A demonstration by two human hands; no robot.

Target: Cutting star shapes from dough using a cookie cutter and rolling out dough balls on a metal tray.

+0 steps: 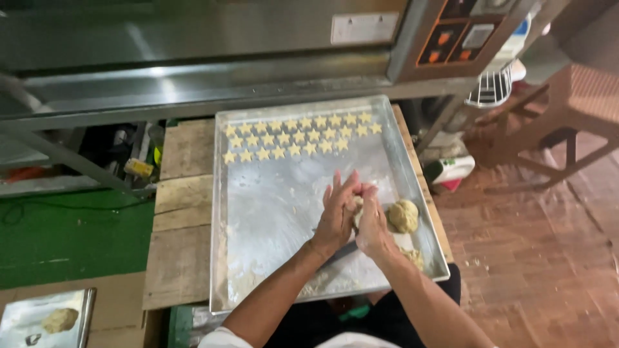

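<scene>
A large metal baking tray lies on a wooden table. Rows of small star-shaped dough pieces fill its far end. My left hand and my right hand are pressed together, palm to palm, over the tray's right half, with a small piece of pale dough squeezed between them. A larger lump of dough rests on the tray just right of my right hand. Crumbly dough scraps lie near the tray's front right corner.
A steel oven with a control panel stands behind the table. A second small tray with a dough lump sits at bottom left. A wooden stool and brick floor lie to the right.
</scene>
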